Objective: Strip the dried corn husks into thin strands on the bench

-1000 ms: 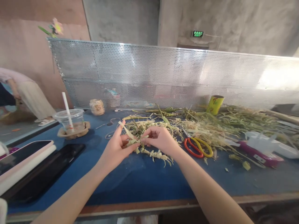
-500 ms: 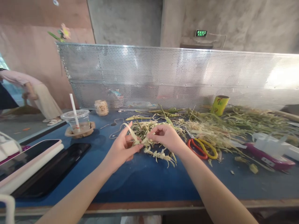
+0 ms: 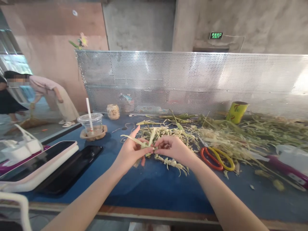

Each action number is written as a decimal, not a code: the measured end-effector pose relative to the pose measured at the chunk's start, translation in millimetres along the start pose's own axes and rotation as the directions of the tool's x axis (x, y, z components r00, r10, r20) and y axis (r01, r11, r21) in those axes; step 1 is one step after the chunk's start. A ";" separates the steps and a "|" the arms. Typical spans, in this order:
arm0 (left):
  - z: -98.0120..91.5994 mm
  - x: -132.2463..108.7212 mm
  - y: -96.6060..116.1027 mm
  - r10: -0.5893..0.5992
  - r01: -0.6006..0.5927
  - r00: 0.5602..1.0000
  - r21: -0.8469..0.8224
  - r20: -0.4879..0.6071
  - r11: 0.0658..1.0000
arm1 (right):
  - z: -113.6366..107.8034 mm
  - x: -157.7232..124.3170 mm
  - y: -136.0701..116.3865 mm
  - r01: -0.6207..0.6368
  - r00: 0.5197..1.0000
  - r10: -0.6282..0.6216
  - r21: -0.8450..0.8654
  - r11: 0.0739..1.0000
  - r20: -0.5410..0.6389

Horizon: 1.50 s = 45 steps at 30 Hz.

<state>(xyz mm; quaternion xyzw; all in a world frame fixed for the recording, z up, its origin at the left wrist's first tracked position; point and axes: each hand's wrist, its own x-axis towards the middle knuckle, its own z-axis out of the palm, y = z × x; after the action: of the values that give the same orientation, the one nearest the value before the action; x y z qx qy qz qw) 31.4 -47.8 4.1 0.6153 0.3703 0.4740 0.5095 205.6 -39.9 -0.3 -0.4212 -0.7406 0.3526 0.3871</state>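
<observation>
Pale green dried plant strips (image 3: 152,137) stick up between my hands, partly hidden by the fingers. My left hand (image 3: 131,150) pinches them between thumb and fingers, and one loose end curves out to the left over it. The fingertips of my right hand (image 3: 169,147) are closed on the same strips, right beside the left thumb. Under and behind the hands lies a knotted, braided length of the same plant material (image 3: 172,163), its frayed end toward the right.
Red-and-yellow-handled scissors (image 3: 216,158) lie right of my hands. Dried stalks (image 3: 269,131) and a yellow can (image 3: 237,112) are behind them. A plastic cup with a straw (image 3: 90,121), a black phone (image 3: 72,166) and a tablet (image 3: 40,160) sit left. A perforated metal screen (image 3: 156,80) stands behind.
The view has swung left, so things sit further right. One strip end now stands upright between my hands, while another leans left. Both hands remain close together on the strips.
</observation>
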 end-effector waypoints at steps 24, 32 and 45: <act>-2.7 -4.5 6.6 -0.012 0.015 0.998 -0.041 0.065 0.999 | -1.2 -2.6 -0.6 0.053 0.999 -0.054 -0.198 0.979 -0.003; -2.4 -4.5 8.1 -0.063 0.066 0.991 -0.029 0.117 0.997 | 3.7 -5.1 -2.3 -0.040 0.938 -0.020 0.164 0.986 0.346; -1.9 1.3 -2.0 -0.161 0.166 0.986 -0.140 0.046 0.976 | 10.9 2.1 4.3 -0.022 0.996 -0.007 0.317 0.948 0.091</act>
<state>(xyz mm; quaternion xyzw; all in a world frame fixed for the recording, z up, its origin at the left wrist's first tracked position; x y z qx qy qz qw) 30.0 -45.6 2.5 0.5526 0.3756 0.4453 0.5960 196.9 -38.5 -8.3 -0.3399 -0.6895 0.4873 0.4143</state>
